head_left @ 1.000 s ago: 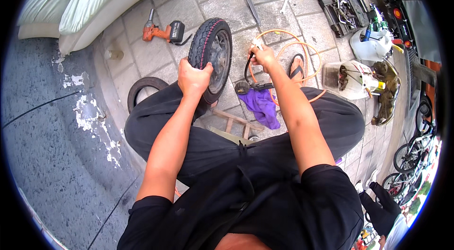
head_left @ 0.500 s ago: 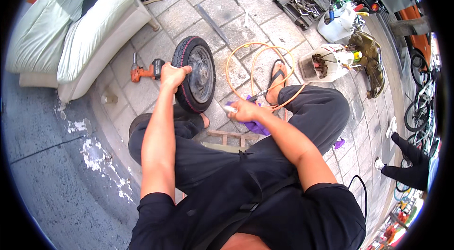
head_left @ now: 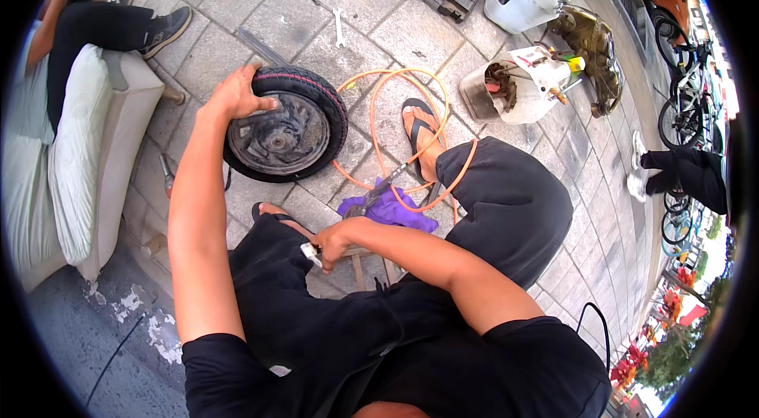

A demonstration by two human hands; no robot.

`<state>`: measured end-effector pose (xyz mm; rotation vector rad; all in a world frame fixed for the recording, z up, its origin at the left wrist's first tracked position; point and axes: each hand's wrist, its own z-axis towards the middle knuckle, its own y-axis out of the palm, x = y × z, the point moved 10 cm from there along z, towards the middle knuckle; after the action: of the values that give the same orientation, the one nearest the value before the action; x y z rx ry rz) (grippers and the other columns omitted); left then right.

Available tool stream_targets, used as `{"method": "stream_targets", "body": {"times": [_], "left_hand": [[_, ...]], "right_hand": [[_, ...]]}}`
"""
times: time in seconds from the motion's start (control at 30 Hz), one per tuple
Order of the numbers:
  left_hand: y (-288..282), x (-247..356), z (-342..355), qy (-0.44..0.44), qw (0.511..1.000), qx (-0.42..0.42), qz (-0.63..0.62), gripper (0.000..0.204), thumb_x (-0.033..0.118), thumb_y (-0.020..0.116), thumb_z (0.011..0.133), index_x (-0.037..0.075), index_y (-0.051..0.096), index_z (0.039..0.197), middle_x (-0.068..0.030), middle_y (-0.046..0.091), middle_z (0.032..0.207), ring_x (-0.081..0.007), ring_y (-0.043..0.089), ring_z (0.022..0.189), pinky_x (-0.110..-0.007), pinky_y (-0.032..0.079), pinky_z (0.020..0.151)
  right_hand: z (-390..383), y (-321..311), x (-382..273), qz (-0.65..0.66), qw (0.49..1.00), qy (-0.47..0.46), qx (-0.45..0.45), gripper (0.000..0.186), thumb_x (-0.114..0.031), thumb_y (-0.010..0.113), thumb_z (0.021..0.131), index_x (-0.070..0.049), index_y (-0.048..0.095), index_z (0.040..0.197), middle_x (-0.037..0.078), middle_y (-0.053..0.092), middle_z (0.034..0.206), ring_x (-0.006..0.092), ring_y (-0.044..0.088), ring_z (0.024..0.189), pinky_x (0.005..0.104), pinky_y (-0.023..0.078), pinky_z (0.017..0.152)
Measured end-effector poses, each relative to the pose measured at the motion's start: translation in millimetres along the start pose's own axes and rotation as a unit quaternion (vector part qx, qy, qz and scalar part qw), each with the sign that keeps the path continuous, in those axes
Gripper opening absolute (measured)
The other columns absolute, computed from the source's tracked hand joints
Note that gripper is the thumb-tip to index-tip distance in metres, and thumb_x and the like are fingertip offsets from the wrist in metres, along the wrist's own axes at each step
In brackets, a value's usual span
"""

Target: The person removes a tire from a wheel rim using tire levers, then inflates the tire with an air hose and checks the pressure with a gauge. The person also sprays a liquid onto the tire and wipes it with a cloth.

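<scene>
While your half-spread left hand (head_left: pixel 239 96) clasped the black-tyred metal wheel (head_left: pixel 278 141) left of the crumpled purple cloth (head_left: pixel 403 214), a slackened grip could have tipped it onto the looped orange hose (head_left: pixel 407 71); your right hand (head_left: pixel 335 242) clenched a small white piece (head_left: pixel 311 253).

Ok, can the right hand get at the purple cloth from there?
Probably yes: the right hand is close to the purple cloth, much of it uncovered. But that hand holds a small white object, and the orange hose crosses the cloth.
</scene>
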<state>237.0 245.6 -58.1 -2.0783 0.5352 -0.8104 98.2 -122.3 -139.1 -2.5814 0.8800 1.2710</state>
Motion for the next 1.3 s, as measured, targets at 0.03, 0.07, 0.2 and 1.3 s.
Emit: {"method": "stream_targets", "body": {"times": [0.03,0.07,0.2,1.3], "left_hand": [[3,2,20,-0.018,1.0,0.021,0.013,0.091,0.057,0.087,0.074,0.005,0.061,0.144,-0.0226,0.065,0.14,-0.0351,0.063,0.13,-0.048,0.047,0.11],[8,0,38,-0.036,0.998,0.041,0.025,0.094,0.066,0.082,0.077,0.005,0.06,0.146,-0.0226,0.063,0.143,-0.0356,0.059,0.135,-0.05,0.043,0.114],[39,-51,104,-0.083,0.99,0.109,0.027,0.085,0.074,0.053,0.096,0.007,0.059,0.148,-0.0224,0.058,0.149,-0.0398,0.048,0.144,-0.057,0.029,0.122],[215,-169,-97,-0.182,0.898,0.098,-0.388,0.052,0.016,0.079,0.093,0.003,0.062,0.141,-0.0119,0.069,0.131,-0.0208,0.067,0.114,-0.035,0.053,0.095]], "right_hand": [[6,-14,0,0.009,0.999,-0.022,-0.025,0.065,-0.037,0.084,0.081,-0.009,0.067,0.137,0.016,0.072,0.131,0.0284,0.068,0.122,0.0454,0.055,0.096],[13,-33,5,0.025,0.999,-0.021,-0.02,0.063,-0.037,0.082,0.082,-0.009,0.068,0.136,0.016,0.073,0.128,0.0278,0.069,0.119,0.045,0.056,0.095],[-10,-170,41,0.08,0.994,-0.019,0.072,0.058,-0.044,0.077,0.09,-0.004,0.072,0.132,0.017,0.076,0.123,0.0302,0.072,0.113,0.043,0.056,0.097],[-221,-456,417,0.074,0.57,0.375,0.728,0.046,-0.042,0.076,0.087,0.002,0.082,0.1,0.02,0.08,0.095,0.0287,0.077,0.091,0.0386,0.057,0.087]]}}
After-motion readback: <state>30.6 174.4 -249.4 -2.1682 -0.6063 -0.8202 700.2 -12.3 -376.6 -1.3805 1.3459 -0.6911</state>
